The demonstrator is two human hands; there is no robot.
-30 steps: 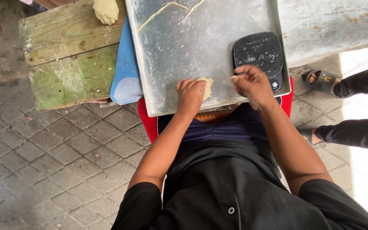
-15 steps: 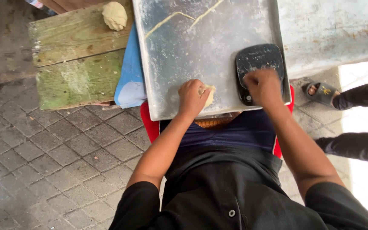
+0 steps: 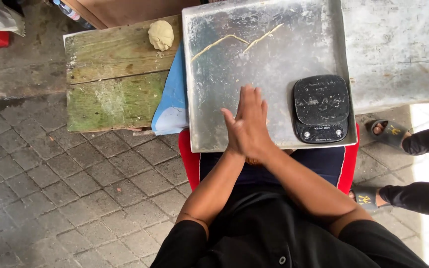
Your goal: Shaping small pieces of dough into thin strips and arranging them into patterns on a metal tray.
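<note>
At the far edge of the wooden bench sits a pale dough ball, parked out of the way beside the blue sheet tucked under the tray's left side. On the floured metal tray two thin dough strands lie near the far edge. Your left hand and right hand press flat palm to palm over the near edge — likely rolling dough between them, though I cannot tell. A black scale sits at the tray's near right corner — handy for weighing. Grey pavers lie below.
</note>
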